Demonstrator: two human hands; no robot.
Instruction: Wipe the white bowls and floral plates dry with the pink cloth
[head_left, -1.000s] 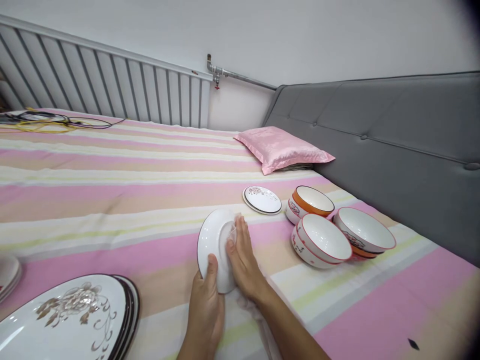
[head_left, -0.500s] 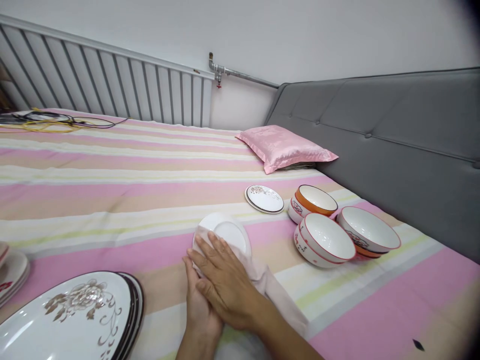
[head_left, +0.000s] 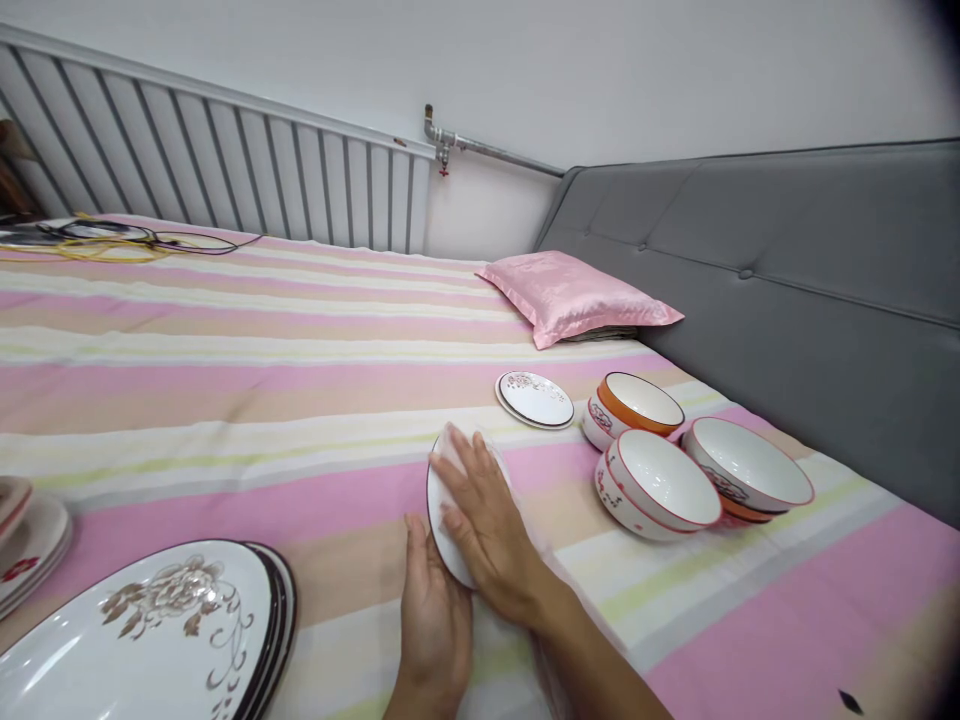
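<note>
A small white plate (head_left: 442, 515) with a dark rim is tilted on edge between my two hands. My left hand (head_left: 435, 625) cups its lower edge from below, thumb pointing up. Across the plate's face lies my right hand (head_left: 491, 525), fingers stretched, pressing a thin pale cloth (head_left: 451, 436) against it. The cloth trails down beside my right forearm. Much of the plate is covered by my right hand. Beyond it, a short stack of small plates (head_left: 536, 398) with a brown flower pattern rests on the striped bedspread.
Stacked bowls stand at right: an orange-banded one (head_left: 643, 402), a red-rimmed one (head_left: 664, 480) and a wider one (head_left: 750, 462). Large oval plates (head_left: 150, 640) are stacked front left, with flowered dishes (head_left: 41, 540) beyond. A pink pillow (head_left: 577, 290) lies by the grey headboard (head_left: 810, 230); cables (head_left: 112, 240) lie far left.
The plate has turned from showing its ringed underside to standing more on edge, dark rim visible. Both hands have shifted right, and my left hand has come out from beneath my right.
</note>
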